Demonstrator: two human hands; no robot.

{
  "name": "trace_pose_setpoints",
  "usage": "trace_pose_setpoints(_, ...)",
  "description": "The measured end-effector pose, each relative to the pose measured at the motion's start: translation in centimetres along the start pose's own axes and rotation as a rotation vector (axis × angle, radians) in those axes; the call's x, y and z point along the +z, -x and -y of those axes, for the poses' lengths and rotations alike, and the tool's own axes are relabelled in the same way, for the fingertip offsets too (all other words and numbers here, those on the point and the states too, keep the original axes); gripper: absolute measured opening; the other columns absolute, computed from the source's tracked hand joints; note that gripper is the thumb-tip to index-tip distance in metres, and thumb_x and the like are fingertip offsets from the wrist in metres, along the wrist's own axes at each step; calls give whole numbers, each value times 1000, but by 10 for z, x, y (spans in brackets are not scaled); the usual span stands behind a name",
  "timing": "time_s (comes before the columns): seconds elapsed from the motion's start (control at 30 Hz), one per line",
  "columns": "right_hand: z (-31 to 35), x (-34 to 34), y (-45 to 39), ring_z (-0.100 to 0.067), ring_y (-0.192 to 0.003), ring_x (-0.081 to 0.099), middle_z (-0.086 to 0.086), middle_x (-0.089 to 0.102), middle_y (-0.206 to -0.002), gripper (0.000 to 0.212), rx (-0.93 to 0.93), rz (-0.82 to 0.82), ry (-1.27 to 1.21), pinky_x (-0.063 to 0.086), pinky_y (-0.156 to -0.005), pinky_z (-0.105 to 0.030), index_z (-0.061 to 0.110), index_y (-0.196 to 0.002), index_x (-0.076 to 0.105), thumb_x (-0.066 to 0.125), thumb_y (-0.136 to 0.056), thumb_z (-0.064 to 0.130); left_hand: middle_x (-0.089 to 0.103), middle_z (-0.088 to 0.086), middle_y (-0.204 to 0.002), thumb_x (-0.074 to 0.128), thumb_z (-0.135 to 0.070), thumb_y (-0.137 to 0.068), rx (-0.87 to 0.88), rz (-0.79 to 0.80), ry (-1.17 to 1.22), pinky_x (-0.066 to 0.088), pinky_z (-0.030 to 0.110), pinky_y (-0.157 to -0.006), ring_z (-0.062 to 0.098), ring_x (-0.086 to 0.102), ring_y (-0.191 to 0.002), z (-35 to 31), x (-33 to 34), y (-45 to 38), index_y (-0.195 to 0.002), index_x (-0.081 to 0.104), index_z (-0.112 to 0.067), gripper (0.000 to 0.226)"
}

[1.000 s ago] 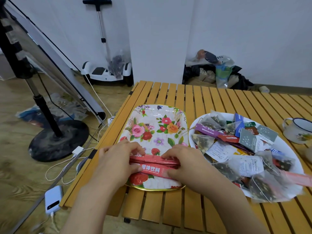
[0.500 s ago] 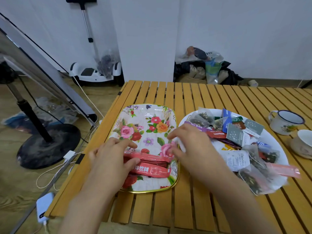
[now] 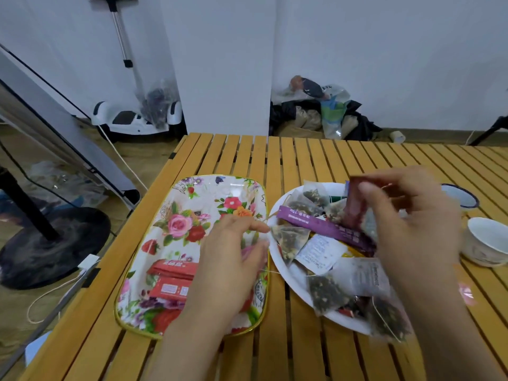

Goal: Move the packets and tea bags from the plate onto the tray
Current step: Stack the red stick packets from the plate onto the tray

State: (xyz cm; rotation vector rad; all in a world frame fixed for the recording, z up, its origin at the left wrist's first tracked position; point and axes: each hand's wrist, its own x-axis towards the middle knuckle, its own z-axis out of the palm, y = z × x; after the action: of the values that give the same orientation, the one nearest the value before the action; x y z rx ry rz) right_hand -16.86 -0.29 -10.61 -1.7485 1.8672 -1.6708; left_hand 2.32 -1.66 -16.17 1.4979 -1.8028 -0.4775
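The floral tray (image 3: 192, 215) lies on the left of the slatted table and carries two red packets (image 3: 170, 281). To its right, the white plate (image 3: 277, 270) is heaped with tea bags and packets, among them a long purple packet (image 3: 324, 229). My right hand (image 3: 412, 221) is raised over the plate and pinches a dark red packet (image 3: 354, 204), blurred by motion. My left hand (image 3: 231, 259) hovers over the tray's right side. Its fingers stretch toward a pyramid tea bag (image 3: 288, 240) at the plate's left edge and hold nothing that I can see.
An enamel mug (image 3: 459, 199) and a white cup (image 3: 486, 240) stand at the table's right edge, close to my right hand. Off the table's left edge are a black stand base (image 3: 55, 243), cables and a white scooter (image 3: 137, 122).
My right hand left the tray, went over the plate and lifted a dark red packet. My left hand let go of the red packets and slid right toward the plate.
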Motion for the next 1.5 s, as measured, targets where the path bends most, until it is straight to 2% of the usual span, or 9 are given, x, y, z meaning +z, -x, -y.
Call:
trace_pose_setpoints(0.13,24,-9,2,-5,-73,64,2,68,-78,13,215,-36,-520,54,-68,-17,23,-86,62,57,-91,12,61,-21,-115,63,-42,-81,-99,101,352,46,13,-87,-9,56,-106,-3,-11,-4,-118,56,-38,38)
trace_pose_setpoints(0.27,30,7,11,-12,-68,66,-5,70,-75,11,470,254,-752,57,-67,-22,12,-86,62,54,-89,6,73,-10,-94,54,-39,-81,-189,26,584,49,6,-63,-2,68,-82,-10,-30,-1,-112,59,-27,34)
trace_pose_setpoints(0.37,35,26,21,-15,-64,68,-13,70,-79,13,505,394,-704,58,-63,-23,9,-94,58,54,-89,-2,72,-9,-74,53,-42,-77,-292,-67,584,53,14,-60,4,68,-66,-3,-56,5,-101,63,-22,33)
trace_pose_setpoints(0.6,45,64,45,-7,-64,55,2,58,-73,16,197,726,-135,46,-49,-14,25,-83,59,64,-86,10,72,-4,-73,53,-40,-89,-455,-96,206,45,29,-65,11,64,-79,42,-96,33,-78,70,-22,26)
trace_pose_setpoints(0.83,45,84,59,-7,-79,57,7,61,-84,12,-20,930,237,53,-72,-28,20,-81,64,60,-84,9,60,-19,-81,68,-34,-81,-413,40,-184,34,15,-54,1,54,-80,66,-97,37,-76,62,-37,9)
trace_pose_setpoints(1.0,40,90,62,-3,-78,47,12,51,-89,6,-64,937,280,42,-65,-16,21,-86,61,65,-83,17,51,-9,-102,74,-32,-75,-415,55,-192,38,13,-59,10,49,-97,68,-89,34,-91,63,-35,20)
trace_pose_setpoints(1.1,37,91,62,-6,-91,48,12,49,-100,25,-53,940,273,46,-75,-21,27,-102,53,68,-82,26,48,-10,-114,75,-37,-72,-366,71,-230,49,31,-84,14,46,-113,67,-87,34,-106,59,-39,38)
trace_pose_setpoints(1.2,37,91,62,-8,-107,47,10,49,-115,44,-82,966,315,47,-90,-27,29,-124,48,66,-84,34,38,-19,-139,65,-49,-78,-238,138,-333,27,41,-109,10,30,-133,67,-86,32,-129,43,-49,55)
trace_pose_setpoints(1.5,33,91,69,-10,-117,41,9,45,-127,48,-189,968,352,41,-99,-28,28,-131,38,55,-89,43,37,-24,-134,41,-62,-84,-233,199,-449,2,43,-109,4,24,-135,76,-80,30,-135,32,-51,53)
